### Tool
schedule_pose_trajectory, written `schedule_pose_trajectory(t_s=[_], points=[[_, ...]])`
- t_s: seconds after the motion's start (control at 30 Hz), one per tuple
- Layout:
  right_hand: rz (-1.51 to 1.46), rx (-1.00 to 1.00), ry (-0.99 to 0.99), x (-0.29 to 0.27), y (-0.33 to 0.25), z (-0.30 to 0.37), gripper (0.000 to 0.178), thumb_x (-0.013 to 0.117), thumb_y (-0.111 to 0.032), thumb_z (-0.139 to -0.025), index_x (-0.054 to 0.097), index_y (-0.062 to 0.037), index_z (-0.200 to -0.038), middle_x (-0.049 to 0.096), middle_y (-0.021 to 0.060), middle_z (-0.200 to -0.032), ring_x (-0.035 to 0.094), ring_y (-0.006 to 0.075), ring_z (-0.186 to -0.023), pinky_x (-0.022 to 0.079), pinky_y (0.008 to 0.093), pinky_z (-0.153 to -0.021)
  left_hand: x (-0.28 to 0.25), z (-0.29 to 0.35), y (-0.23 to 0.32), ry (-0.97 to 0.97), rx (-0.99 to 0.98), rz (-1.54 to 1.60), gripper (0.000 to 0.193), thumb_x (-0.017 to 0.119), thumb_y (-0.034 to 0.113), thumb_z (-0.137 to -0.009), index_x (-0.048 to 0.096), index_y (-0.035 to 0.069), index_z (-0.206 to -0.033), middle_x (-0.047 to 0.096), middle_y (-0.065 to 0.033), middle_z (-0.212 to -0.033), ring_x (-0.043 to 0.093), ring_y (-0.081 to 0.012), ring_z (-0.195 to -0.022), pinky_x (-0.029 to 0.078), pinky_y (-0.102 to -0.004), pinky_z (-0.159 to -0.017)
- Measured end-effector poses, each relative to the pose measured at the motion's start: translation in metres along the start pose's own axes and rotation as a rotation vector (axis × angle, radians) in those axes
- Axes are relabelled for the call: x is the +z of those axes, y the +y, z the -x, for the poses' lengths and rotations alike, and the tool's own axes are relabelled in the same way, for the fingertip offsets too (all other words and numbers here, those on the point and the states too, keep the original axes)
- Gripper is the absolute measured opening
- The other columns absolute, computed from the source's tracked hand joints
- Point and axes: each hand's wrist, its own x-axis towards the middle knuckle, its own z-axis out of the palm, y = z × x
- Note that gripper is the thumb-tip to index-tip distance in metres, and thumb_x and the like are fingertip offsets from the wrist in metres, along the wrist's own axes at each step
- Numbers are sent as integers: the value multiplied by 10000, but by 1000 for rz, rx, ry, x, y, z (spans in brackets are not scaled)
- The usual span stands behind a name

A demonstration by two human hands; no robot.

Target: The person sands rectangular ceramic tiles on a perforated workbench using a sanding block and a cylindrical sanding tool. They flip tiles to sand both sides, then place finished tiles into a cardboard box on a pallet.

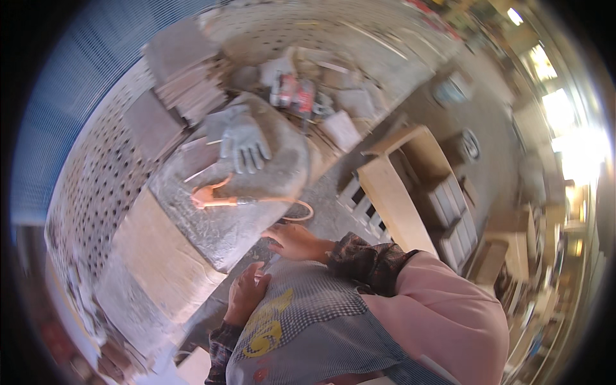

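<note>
My left hand (248, 293) is in front of the apron (301, 321), its fingers loosely bent and apart, holding nothing I can see. My right hand (296, 242) is held at the near edge of the workbench, fingers stretched toward it and slightly spread; I see nothing in it. On the grey covered part of the bench (218, 240) lies an orange air blow gun (212, 197) with an orange hose (305, 208) running off the edge. A grey work glove (244, 144) rests just beyond it.
Stacked brown boards (186, 77) stand on the perforated bench top (96, 199). A red and black power tool (292, 93) lies among clutter at the back. To the right, an open cardboard box (394, 192) holds pale blocks. A round bucket (452, 90) stands on the floor.
</note>
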Motion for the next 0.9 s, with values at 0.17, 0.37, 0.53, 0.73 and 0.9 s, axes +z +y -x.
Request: schedule_pose_trajectory(t_s=[0.17, 0.37, 0.53, 0.73, 0.9], points=[[134, 400, -193, 41, -11, 109, 341, 626, -223, -985, 685, -20, -1253, 739, 208, -1123, 710, 396, -1100, 544, 489, -961, 25, 26, -16, -183, 154, -179, 418, 664, 328, -992, 673, 38, -1293, 762, -215, -1059, 733, -404, -1004, 569, -469, -866], [-9, 501, -3, 84, -37, 231, 302, 575, -250, -1001, 715, -11, -1121, 756, 247, -1019, 741, 430, -1006, 576, 498, -879, 70, 47, 1, -404, 278, -212, 418, 654, 337, -994, 685, 25, -1269, 757, -228, -1052, 730, -407, -1009, 567, -476, -869], [65, 557, 147, 101, -29, 286, 283, 588, -240, -974, 728, -35, -1110, 763, 229, -1021, 746, 428, -981, 582, 512, -853, 104, 46, 43, -510, 422, -469, 404, 657, 339, -997, 686, 40, -1267, 760, -219, -1089, 727, -400, -1027, 567, -480, -869], [8, 716, 224, 125, 22, 391, 350, 607, -289, -980, 714, -82, -1241, 753, 228, -1125, 736, 407, -1048, 574, 525, -883, 210, 65, 61, -621, 382, -479, 390, 657, 354, -1006, 706, 63, -1260, 755, -204, -1158, 718, -382, -1074, 553, -467, -920], [-188, 587, 462, 150, 81, 510, 528, 634, -290, -957, 602, -142, -1462, 741, 242, -1190, 734, 427, -1044, 580, 521, -865, 308, 66, 94, -808, 342, -397, 481, 630, 430, -1020, 692, 64, -1325, 735, -256, -1194, 711, -341, -1172, 525, -453, -1011]])
